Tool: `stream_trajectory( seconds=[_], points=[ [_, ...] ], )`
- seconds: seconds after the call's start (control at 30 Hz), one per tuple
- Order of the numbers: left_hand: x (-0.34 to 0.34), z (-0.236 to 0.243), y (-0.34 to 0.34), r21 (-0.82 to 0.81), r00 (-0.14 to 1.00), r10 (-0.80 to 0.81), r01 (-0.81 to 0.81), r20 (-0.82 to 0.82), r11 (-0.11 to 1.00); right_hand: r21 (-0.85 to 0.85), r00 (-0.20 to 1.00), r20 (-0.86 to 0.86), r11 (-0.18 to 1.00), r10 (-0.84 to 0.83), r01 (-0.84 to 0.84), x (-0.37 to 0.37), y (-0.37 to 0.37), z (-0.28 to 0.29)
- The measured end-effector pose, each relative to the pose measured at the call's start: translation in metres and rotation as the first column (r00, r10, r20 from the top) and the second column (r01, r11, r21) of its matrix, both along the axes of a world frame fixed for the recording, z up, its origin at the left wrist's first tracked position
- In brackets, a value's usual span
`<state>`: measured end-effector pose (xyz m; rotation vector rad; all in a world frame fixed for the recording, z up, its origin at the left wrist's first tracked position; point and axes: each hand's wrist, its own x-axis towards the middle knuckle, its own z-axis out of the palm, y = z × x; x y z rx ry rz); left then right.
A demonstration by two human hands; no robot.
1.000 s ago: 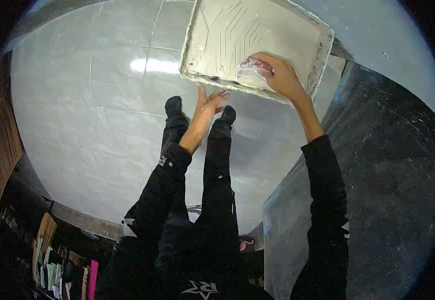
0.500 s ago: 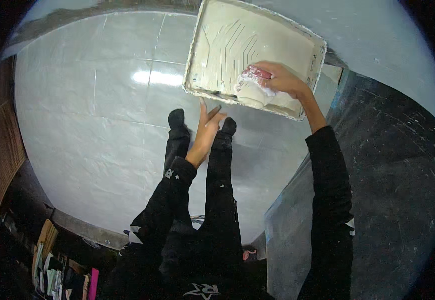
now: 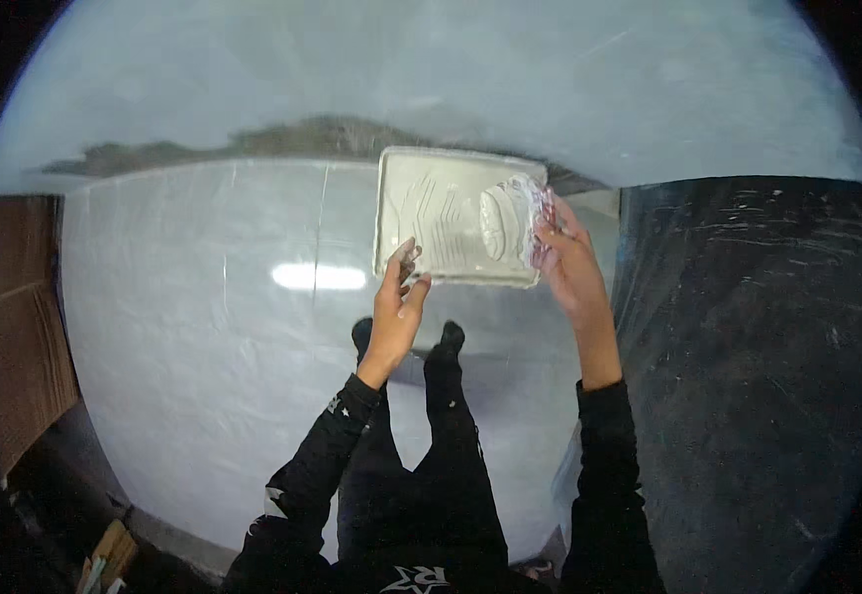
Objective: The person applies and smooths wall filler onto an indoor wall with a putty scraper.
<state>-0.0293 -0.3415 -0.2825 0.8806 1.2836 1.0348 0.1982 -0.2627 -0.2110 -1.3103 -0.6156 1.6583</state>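
A rectangular paint tray (image 3: 462, 275) of cream paint, with ridges in its bed, lies ahead of me near the wall. My right hand (image 3: 571, 249) grips a wide paint brush (image 3: 496, 224) by its red, paint-smeared handle. The brush's rounded end is thick with cream paint and points left, over the right part of the tray. I cannot tell whether it touches the paint. My left hand (image 3: 400, 308) is at the tray's near left edge, thumb and fingers apart, with paint on the fingertips. It holds nothing that I can see.
Grey floor tiles (image 3: 203, 376) spread under my feet. A pale wall (image 3: 431, 79) rises beyond the tray. To the right stands a dark scuffed panel (image 3: 748, 376); to the left, a brown ribbed panel (image 3: 15, 307). Several odds and ends (image 3: 109, 554) lie at the lower left.
The view has tilted up, showing more wall. My right hand has brought the brush from the tray's near edge to its right side and turned it leftward. My left hand has come up to the tray's edge.
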Motion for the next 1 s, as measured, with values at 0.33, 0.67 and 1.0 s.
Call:
stream_trajectory(
  seconds=[0.33,0.67,1.0],
  points=[
    [0.035,0.189,0.087,0.398,0.956,-0.159,0.25,-0.248,0.883,0.298,0.95,-0.2,0.908,-0.241,0.293,0.037,-0.006,0.201],
    [0.136,0.331,0.112,0.747,0.961,-0.063,0.251,-0.271,0.616,0.612,0.958,-0.288,0.767,-0.008,0.19,0.142,-0.016,0.345],
    [0.22,0.457,0.152,0.906,0.977,0.097,0.138,-0.192,0.401,0.694,0.991,-0.135,0.715,0.017,0.083,0.231,0.014,0.462]
  ],
)
